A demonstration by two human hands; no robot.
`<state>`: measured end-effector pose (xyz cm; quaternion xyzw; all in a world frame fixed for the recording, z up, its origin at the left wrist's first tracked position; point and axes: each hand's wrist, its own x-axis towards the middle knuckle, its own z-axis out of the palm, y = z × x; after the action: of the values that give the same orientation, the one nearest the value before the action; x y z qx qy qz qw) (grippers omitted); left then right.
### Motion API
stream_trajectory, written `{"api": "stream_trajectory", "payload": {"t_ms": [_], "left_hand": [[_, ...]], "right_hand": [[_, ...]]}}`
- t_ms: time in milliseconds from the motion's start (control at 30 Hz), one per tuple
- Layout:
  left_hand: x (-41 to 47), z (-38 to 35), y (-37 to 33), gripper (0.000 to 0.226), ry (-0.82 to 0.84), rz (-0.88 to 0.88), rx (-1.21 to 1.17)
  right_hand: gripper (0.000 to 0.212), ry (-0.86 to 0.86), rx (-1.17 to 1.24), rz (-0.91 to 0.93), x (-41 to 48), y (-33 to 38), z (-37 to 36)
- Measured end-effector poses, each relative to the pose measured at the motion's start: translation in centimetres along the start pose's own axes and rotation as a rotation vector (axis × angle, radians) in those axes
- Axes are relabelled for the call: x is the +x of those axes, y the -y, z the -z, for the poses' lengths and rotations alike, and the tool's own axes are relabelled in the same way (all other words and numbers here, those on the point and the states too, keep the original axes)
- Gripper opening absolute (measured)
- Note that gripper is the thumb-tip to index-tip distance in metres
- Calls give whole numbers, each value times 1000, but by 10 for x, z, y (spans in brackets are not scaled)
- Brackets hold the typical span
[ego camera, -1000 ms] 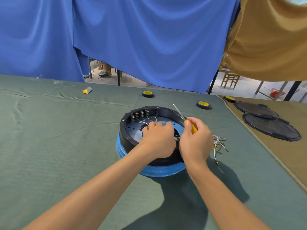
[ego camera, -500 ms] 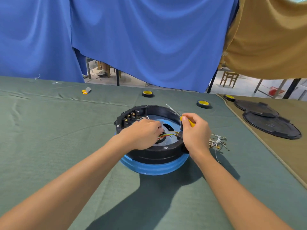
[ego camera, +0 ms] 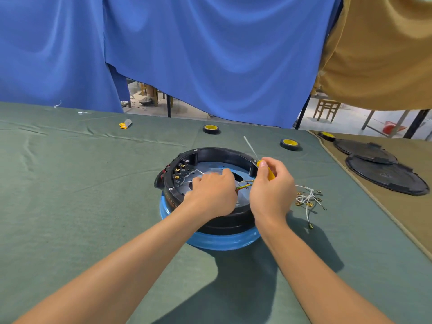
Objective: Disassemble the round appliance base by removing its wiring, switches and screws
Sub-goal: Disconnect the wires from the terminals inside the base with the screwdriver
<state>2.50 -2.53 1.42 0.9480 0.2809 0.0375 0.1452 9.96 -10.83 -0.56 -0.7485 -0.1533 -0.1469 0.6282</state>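
Round appliance base [ego camera: 229,223], black over a blue ring, open side up near the middle of the green-clothed table [ego camera: 81,195], just ahead of both forearms.

Head view, the only one. Left hand [ego camera: 211,195] inside the base, fingers curled down over the coloured wires [ego camera: 244,184], seemingly pinching them, fingertips hidden. Right hand [ego camera: 271,192] closed round the yellow-handled screwdriver [ego camera: 270,174], shaft pointing up and far, off any screw.

Partly done, by the look of it: loose bundle of white wires [ego camera: 307,198] with brass terminals already out, just right of the base; two black round covers [ego camera: 385,176] set aside at far right.

Left to do, judging from this: coloured wires still running into the base, row of switch terminals [ego camera: 180,171] still seated on the left inner wall, rim screws [ego camera: 170,188] still in.

Nothing legible anywhere; faint marks on the black wall and on the two yellow-cored tape rolls [ego camera: 289,144] too small to read.
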Motion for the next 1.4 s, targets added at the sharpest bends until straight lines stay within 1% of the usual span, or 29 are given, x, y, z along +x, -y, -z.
{"api": "stream_trajectory", "payload": {"t_ms": [100,167,200,300,400,467,533,633,667,767,900,1033,1200,1300,1400], "left_hand": [[-8,1,-9,11,-16,-24,26],[-14,5,-16,10,20,-32,3],[-17,6,-20,13,53,-34,-20],[-23,8,-33,36,112,-44,-94],[-23,8,-39,37,100,-54,-217],[-20,8,-36,43,93,-76,-251],[-14,10,-28,48,44,-117,-178],[4,17,-8,56,-114,-140,14],[12,19,0,60,-132,-141,59],[32,21,18,70,-90,-142,155],[46,10,27,74,-45,-124,196],[51,2,26,71,-49,-93,188],[53,1,26,80,-58,-54,212],[55,-2,26,78,-87,-74,268],[57,-4,27,77,-121,-100,302]], "right_hand": [[20,40,-8,30,5,-2,1],[20,68,1,39,10,-3,3],[19,79,14,35,13,-4,3],[19,133,27,29,24,-6,4],[19,173,3,42,33,-6,4],[19,154,-17,39,36,-6,6],[17,106,-22,26,34,-9,9],[16,67,-35,16,25,-13,14],[16,68,-45,19,21,-14,14],[19,85,-111,47,18,-16,14],[20,137,-131,50,26,-16,12],[20,190,-148,99,33,-17,6],[22,169,-297,239,42,-14,0],[24,185,-350,305,46,-9,-2],[25,188,-349,339,46,-8,0]]}}
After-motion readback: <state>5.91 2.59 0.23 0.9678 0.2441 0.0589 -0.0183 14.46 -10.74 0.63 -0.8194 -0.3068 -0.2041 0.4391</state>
